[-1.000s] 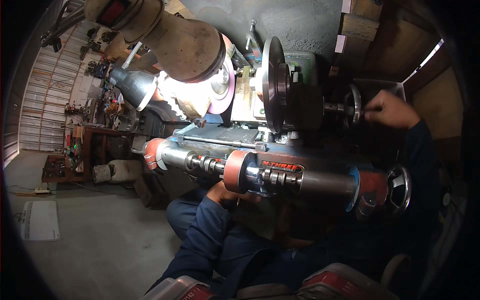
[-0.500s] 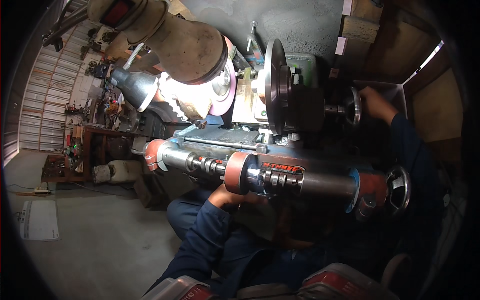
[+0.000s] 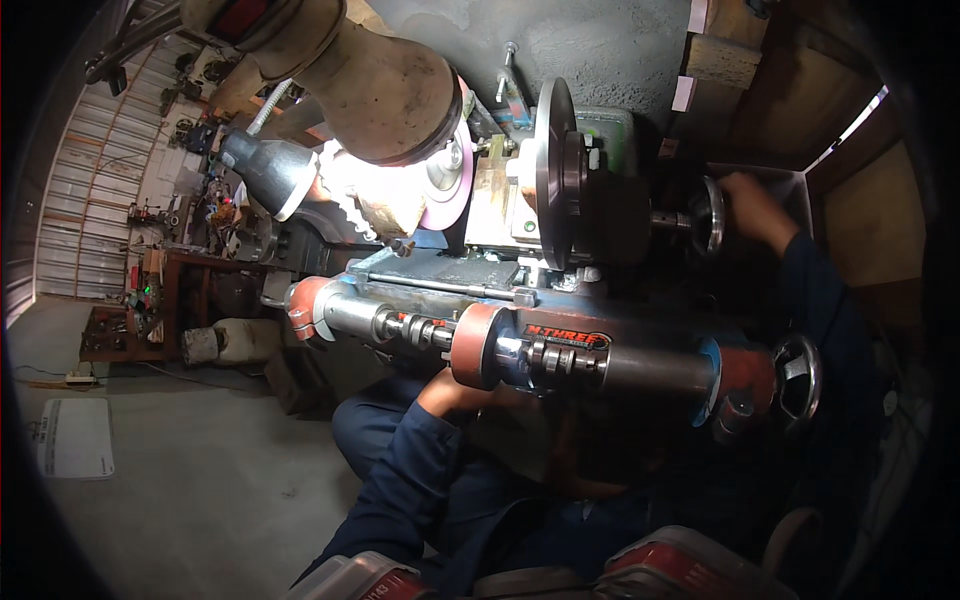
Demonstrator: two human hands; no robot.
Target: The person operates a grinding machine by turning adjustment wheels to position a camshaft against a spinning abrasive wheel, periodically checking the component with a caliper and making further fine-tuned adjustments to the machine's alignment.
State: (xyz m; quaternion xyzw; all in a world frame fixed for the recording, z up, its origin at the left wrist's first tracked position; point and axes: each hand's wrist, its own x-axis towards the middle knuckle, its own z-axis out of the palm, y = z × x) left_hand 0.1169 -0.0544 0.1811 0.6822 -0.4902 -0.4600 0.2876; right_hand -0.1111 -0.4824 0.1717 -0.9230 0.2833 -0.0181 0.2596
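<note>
My right hand (image 3: pixel 757 212) is closed at the rim of a metal handwheel (image 3: pixel 712 218) at the upper right; its fingers partly disappear behind the rim. My left hand (image 3: pixel 453 393) reaches under the red collar (image 3: pixel 476 346) in the middle of a long spindle assembly, and its fingers are hidden there. Through that collar runs a lobed steel shaft like a camshaft (image 3: pixel 556 358), lying level between two ends. Behind it stand a large steel disc (image 3: pixel 554 172) and a brightly lit pink grinding wheel (image 3: pixel 452 168).
A black lamp (image 3: pixel 268 177) shines on the grinding wheel beneath a large dusty housing (image 3: pixel 390 95). A second handwheel (image 3: pixel 797 382) sticks out at the assembly's right end. On the left are a cluttered brown cabinet (image 3: pixel 180 310) and a white sheet (image 3: pixel 78 438) on the floor.
</note>
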